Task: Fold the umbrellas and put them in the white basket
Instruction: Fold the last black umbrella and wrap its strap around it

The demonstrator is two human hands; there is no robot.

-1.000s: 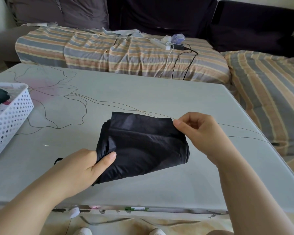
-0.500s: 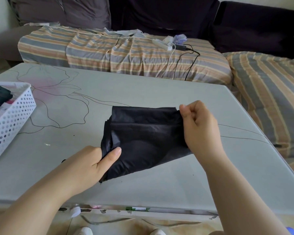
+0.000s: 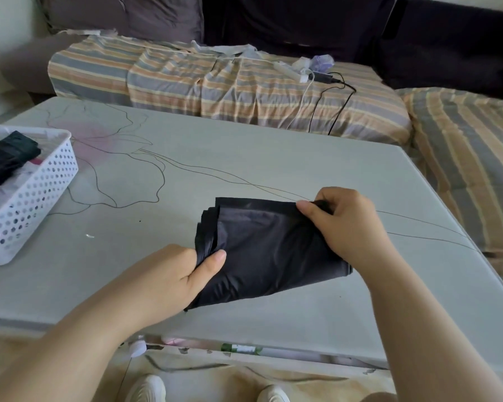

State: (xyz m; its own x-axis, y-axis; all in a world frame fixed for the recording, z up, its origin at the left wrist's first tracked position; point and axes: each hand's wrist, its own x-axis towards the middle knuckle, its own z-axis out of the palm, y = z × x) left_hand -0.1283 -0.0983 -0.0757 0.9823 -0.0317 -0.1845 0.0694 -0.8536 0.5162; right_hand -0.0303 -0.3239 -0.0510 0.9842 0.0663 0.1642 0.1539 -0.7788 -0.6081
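Observation:
A black umbrella (image 3: 269,250), its canopy gathered into flat pleats, is held just above the pale table (image 3: 244,169) near the front edge. My left hand (image 3: 183,277) grips its lower left end, thumb on top of the fabric. My right hand (image 3: 349,224) pinches the upper right corner of the fabric. The white perforated basket (image 3: 38,195) stands at the table's left edge with a dark folded item (image 3: 6,158) and other cloth inside.
A sofa with a striped cover (image 3: 215,85) runs behind the table, carrying a white power strip (image 3: 291,72) and trailing cables (image 3: 331,105). More striped cushion (image 3: 471,158) lies to the right. My shoes show below the table's front edge.
My right hand lifted the fabric's corner up and toward the left, then brought it back down to the right. The left hand kept its grip on the lower end.

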